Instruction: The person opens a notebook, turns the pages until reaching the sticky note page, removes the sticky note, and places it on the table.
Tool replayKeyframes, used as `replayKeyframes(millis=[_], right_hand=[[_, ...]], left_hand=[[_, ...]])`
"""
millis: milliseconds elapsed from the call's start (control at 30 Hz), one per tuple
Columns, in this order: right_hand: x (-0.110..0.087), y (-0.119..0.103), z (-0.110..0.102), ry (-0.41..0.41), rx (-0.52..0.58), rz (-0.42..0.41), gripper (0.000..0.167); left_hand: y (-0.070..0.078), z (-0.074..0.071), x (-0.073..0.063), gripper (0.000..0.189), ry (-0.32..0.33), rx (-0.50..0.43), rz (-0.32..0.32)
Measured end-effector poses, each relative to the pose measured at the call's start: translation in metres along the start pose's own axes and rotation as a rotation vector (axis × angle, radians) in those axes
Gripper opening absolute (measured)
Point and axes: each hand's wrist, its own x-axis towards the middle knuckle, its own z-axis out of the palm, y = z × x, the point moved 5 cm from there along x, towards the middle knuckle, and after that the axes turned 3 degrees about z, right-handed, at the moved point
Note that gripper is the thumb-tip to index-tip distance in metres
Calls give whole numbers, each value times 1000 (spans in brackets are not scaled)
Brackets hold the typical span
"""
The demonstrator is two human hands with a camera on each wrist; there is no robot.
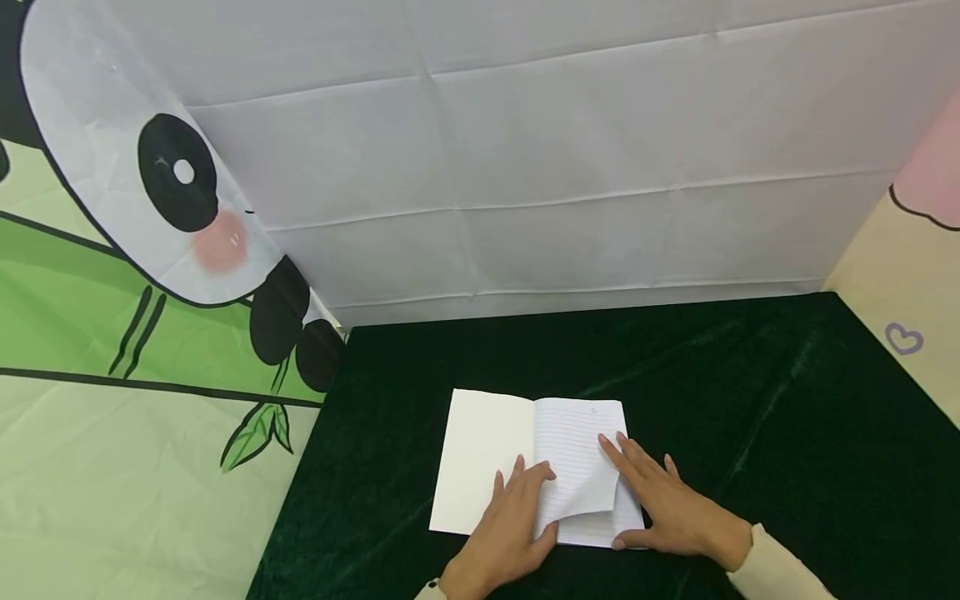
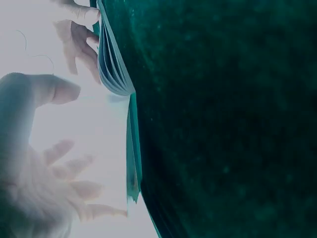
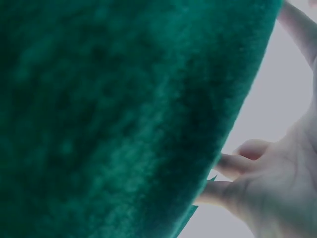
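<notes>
An open notebook (image 1: 480,450) lies on dark green cloth, blank on its left side and lined on its right. One lined page (image 1: 577,454) curls up at its lower corner, baring another lined sheet beneath. My left hand (image 1: 506,529) rests near the spine at the bottom, fingers spread and thumb by the lower edge. On the right-hand side, my right hand (image 1: 667,500) touches the page with extended fingertips, its thumb at the bottom right corner. Fanned pages (image 2: 111,64) show edge-on in the left wrist view, close to the right hand's thumb.
The green cloth (image 1: 405,358) covers the table on all sides of the notebook. A white fabric backdrop (image 1: 562,167) hangs behind it. Printed panels flank the table, with a cartoon panda (image 1: 180,175) at left and a purple heart (image 1: 903,339) at right.
</notes>
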Motion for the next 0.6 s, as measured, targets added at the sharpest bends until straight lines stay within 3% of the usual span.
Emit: replayKeyframes(millis=[233,433,600], right_hand=[[-1,-2,-3,27,5,6,133],[-2,-2,-1,15,23,33,137],[-2,0,0,3,30,40,137]], left_hand=[[4,-10,0,52,209,-37,-10],[5,-15,2,33,290,-41,-27],[1,-20,3,34,337,-75,-76]])
